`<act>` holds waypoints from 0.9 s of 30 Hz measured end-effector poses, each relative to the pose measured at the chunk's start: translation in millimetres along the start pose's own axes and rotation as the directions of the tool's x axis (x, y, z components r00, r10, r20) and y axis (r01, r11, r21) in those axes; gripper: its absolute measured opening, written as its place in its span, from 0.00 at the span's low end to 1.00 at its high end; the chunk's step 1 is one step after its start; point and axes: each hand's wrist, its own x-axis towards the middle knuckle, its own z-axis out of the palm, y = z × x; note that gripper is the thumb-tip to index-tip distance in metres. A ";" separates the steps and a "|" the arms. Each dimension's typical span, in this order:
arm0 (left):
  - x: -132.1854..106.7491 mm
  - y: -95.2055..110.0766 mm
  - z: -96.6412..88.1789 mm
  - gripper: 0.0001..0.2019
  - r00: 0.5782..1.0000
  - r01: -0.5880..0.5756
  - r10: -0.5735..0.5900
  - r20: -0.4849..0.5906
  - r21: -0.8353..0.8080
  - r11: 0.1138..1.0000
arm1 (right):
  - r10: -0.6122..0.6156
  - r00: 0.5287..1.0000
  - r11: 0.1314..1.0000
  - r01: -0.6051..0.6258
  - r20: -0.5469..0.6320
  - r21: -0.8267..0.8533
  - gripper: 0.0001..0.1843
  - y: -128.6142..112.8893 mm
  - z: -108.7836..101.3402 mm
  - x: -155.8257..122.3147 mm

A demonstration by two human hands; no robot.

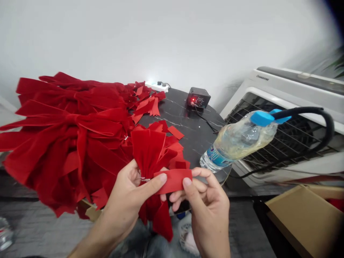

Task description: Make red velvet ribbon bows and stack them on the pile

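Observation:
Between my two hands is a red velvet bow, gathered at its middle by a thin silvery wire tie. My left hand is closed around the gathered middle, its thumb also pressing the near end of a short red ribbon strip. With thumb and fingers, my right hand pinches the strip's other end. The strip lies flat across, beside the tie. Below my hands hang the bow's tails. Part of the bow's middle is hidden behind my left fingers.
Large red bows are heaped on the left of the dark marbled table, with cut red strips near them. A black control box with a red light and a tilted water bottle with a black tube stand right. Beyond are an air cooler and a cardboard box.

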 end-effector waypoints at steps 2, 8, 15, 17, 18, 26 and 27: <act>1.7 1.7 0.7 0.15 1.000 0.023 -0.024 0.012 0.035 0.999 | -0.069 0.996 0.993 0.074 0.058 -0.097 0.26 -5.5 -7.6 -5.0; 2.5 6.5 -1.3 0.14 0.985 0.139 -0.145 0.096 0.062 0.988 | -0.279 0.892 0.727 0.438 0.356 -0.529 0.21 -26.2 -35.1 -2.1; -3.0 -0.5 -5.2 0.11 0.995 0.029 -0.048 0.090 0.204 0.979 | -0.339 0.940 0.781 0.308 0.044 -0.544 0.11 -15.0 -25.9 -3.9; -5.7 -2.1 -6.6 0.18 0.996 0.007 -0.027 0.080 0.248 0.969 | -0.328 0.945 0.800 0.282 0.008 -0.529 0.11 -11.9 -23.1 -6.4; -6.9 -3.0 -7.0 0.21 0.998 0.009 -0.026 0.060 0.264 0.964 | -0.325 0.946 0.804 0.276 -0.001 -0.527 0.11 -11.1 -22.5 -7.4; -8.4 -7.8 1.2 0.15 0.998 0.008 0.009 -0.057 0.285 0.958 | -0.279 0.958 0.826 0.202 -0.071 -0.526 0.09 -9.8 -22.9 -10.0; -8.6 -6.8 2.7 0.14 0.997 0.016 0.005 -0.071 0.291 0.957 | -0.276 0.958 0.832 0.199 -0.076 -0.518 0.08 -9.6 -22.5 -10.2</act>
